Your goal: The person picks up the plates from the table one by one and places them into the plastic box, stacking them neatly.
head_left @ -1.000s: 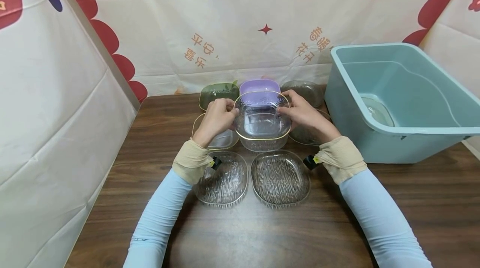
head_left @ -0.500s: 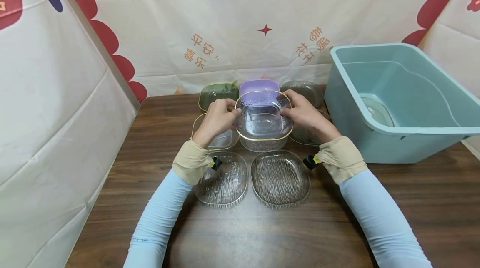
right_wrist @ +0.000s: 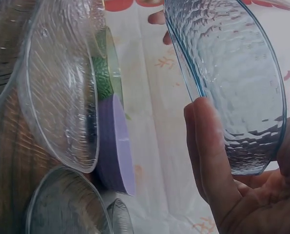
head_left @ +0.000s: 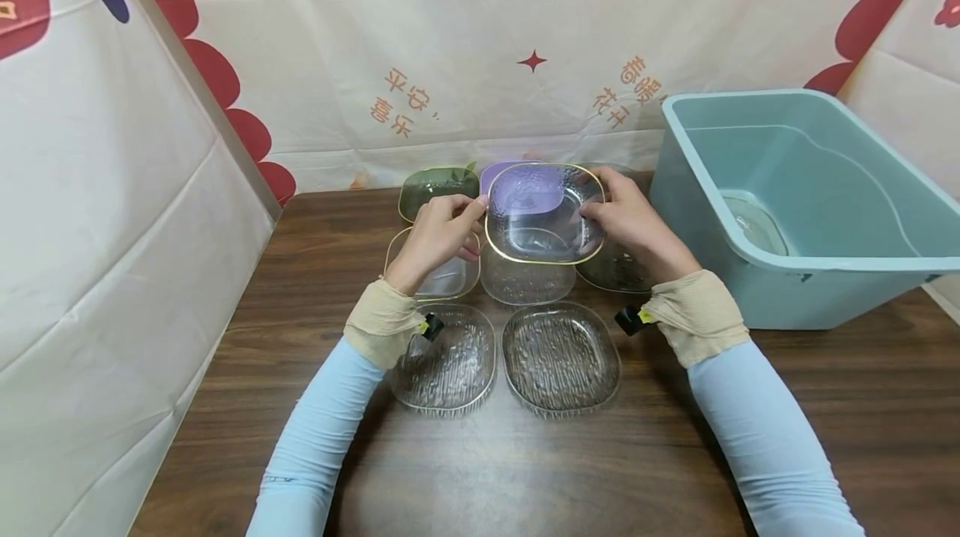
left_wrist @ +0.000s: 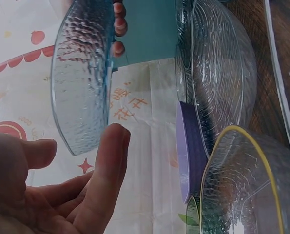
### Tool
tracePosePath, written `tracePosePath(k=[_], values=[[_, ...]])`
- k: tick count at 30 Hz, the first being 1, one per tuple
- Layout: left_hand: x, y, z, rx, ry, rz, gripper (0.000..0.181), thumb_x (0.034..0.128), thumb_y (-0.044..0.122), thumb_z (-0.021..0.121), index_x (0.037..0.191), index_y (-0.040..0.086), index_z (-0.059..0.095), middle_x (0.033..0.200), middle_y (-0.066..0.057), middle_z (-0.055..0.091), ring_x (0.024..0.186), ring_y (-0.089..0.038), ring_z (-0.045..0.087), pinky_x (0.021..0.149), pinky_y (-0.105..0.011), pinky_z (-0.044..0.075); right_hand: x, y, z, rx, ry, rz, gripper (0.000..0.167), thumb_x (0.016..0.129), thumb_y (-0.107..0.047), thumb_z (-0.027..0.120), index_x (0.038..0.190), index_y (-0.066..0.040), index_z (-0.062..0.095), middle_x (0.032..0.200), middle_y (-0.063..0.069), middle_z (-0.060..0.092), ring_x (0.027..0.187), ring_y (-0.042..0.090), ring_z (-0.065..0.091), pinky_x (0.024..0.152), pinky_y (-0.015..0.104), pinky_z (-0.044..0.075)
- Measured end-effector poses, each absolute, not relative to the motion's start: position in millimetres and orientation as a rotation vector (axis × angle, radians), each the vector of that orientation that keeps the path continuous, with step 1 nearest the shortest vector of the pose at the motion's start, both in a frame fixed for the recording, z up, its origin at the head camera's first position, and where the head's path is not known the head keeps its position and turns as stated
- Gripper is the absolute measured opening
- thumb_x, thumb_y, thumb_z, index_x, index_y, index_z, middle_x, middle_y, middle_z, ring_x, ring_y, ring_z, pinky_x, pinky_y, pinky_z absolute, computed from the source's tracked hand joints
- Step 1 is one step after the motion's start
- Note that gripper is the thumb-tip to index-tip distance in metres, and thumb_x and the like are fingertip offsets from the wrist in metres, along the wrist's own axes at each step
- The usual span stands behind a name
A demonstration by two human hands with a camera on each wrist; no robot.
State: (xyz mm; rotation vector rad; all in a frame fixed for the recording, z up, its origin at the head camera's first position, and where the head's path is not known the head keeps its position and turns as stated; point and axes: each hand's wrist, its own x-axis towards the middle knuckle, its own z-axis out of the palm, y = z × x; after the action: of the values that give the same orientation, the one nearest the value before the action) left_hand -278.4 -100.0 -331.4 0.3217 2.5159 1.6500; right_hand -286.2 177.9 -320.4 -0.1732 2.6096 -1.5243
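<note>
Head view: what's biggest?

"The teal tub (head_left: 810, 295). To its left, a gold-rimmed clear bowl (head_left: 545, 220) is held tilted above a second clear bowl (head_left: 527, 280)."

"Held how?"

"By the right hand (head_left: 633, 224), thumb inside the rim, fingers outside. Farther left of the tub, the left hand (head_left: 437, 241) has thumb and fingers apart, gripping nothing; whether it touches the rim, I can't tell."

"Risk?"

"One-sided support: the bowl could twist free and strike the one below."
</note>
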Motion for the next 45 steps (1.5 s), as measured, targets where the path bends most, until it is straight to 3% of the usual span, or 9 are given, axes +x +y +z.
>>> tracePosePath(k=[5, 10, 18, 22, 26, 30, 32, 38, 45], values=[[-278.9, -101.1, -331.9, 0.323, 2.516, 1.617, 0.048, 0.1075, 0.043, 0.053, 0.119, -0.001, 0.068, 0.104, -0.029, 0.074, 0.064, -0.028, 0.076, 0.059, -0.039, 0.065, -284.4, 179.5, -314.7, -0.164, 2.633, -1.525, 0.048, 0.1, 0.0, 0.053, 0.148, -0.002, 0.043, 0.089, 0.013, 0.071, 0.06, 0.009, 0.063, 0.049, 0.032, 0.052], [-279.4, -101.5, -333.0, 0.336, 2.513, 1.618, 0.055, 0.109, 0.046, 0.047, 0.118, -0.005, 0.067, 0.105, -0.029, 0.073, 0.062, -0.03, 0.076, 0.058, -0.04, 0.065, -282.2, 180.3, -310.5, -0.147, 2.694, -1.52, 0.049, 0.099, 0.001, 0.054, 0.147, 0.0, 0.045, 0.103, 0.024, 0.069, 0.066, 0.005, 0.063, 0.056, 0.025, 0.054], [-280.8, -99.9, -335.4, 0.336, 2.524, 1.589, 0.053, 0.1084, 0.048, 0.047, 0.117, -0.001, 0.067, 0.103, -0.024, 0.074, 0.062, -0.029, 0.075, 0.058, -0.041, 0.065, -278.5, 184.4, -301.9, -0.096, 2.781, -1.501, 0.049, 0.099, 0.0, 0.052, 0.148, 0.0, 0.045, 0.133, 0.027, 0.057, 0.1, 0.022, 0.059, 0.069, 0.016, 0.049], [-281.8, -99.8, -336.1, 0.324, 2.529, 1.581, 0.052, 0.1084, 0.048, 0.048, 0.116, 0.0, 0.067, 0.099, -0.02, 0.075, 0.063, -0.03, 0.076, 0.059, -0.042, 0.065, -276.5, 187.0, -297.4, -0.074, 2.789, -1.541, 0.047, 0.099, 0.001, 0.05, 0.146, 0.002, 0.044, 0.125, 0.031, 0.06, 0.085, 0.011, 0.064, 0.063, 0.016, 0.052], [-281.9, -101.9, -335.5, 0.318, 2.523, 1.593, 0.05, 0.1087, 0.046, 0.048, 0.116, 0.0, 0.067, 0.103, -0.026, 0.074, 0.064, -0.033, 0.076, 0.06, -0.047, 0.065, -274.5, 185.6, -289.8, -0.075, 2.777, -1.601, 0.046, 0.098, 0.002, 0.049, 0.144, 0.004, 0.044, 0.11, 0.029, 0.066, 0.067, 0.001, 0.065, 0.058, 0.021, 0.056], [-281.1, -104.2, -334.6, 0.339, 2.525, 1.585, 0.05, 0.109, 0.045, 0.048, 0.115, -0.001, 0.067, 0.106, -0.029, 0.073, 0.064, -0.035, 0.076, 0.063, -0.051, 0.065, -271.4, 183.8, -277.8, -0.084, 2.774, -1.643, 0.045, 0.098, 0.004, 0.047, 0.143, 0.004, 0.043, 0.102, 0.025, 0.068, 0.061, 0.002, 0.066, 0.055, 0.024, 0.059], [-280.3, -105.2, -334.6, 0.345, 2.531, 1.58, 0.051, 0.1088, 0.046, 0.048, 0.115, -0.001, 0.067, 0.104, -0.027, 0.074, 0.064, -0.035, 0.076, 0.063, -0.052, 0.065, -271.0, 183.9, -270.4, -0.086, 2.778, -1.66, 0.045, 0.098, 0.005, 0.046, 0.143, 0.004, 0.042, 0.107, 0.026, 0.066, 0.061, 0.002, 0.066, 0.056, 0.023, 0.059], [-281.6, -103.0, -335.6, 0.349, 2.524, 1.582, 0.052, 0.1078, 0.048, 0.049, 0.118, 0.001, 0.067, 0.099, -0.021, 0.074, 0.066, -0.035, 0.077, 0.06, -0.045, 0.065, -270.7, 198.4, -248.8, -0.046, 2.88, -1.606, 0.046, 0.098, 0.003, 0.047, 0.144, 0.006, 0.04, 0.137, 0.024, 0.046, 0.097, 0.012, 0.053, 0.068, 0.013, 0.05], [-279.5, -103.8, -334.1, 0.362, 2.536, 1.571, 0.054, 0.1077, 0.05, 0.049, 0.121, 0.001, 0.067, 0.097, -0.017, 0.074, 0.067, -0.036, 0.077, 0.063, -0.049, 0.065, -259.5, 218.8, -220.4, -0.014, 2.738, -1.731, 0.04, 0.106, -0.003, 0.038, 0.145, 0.0, 0.029, 0.129, 0.024, 0.046, 0.072, 0.002, 0.07, 0.063, 0.029, 0.065]])
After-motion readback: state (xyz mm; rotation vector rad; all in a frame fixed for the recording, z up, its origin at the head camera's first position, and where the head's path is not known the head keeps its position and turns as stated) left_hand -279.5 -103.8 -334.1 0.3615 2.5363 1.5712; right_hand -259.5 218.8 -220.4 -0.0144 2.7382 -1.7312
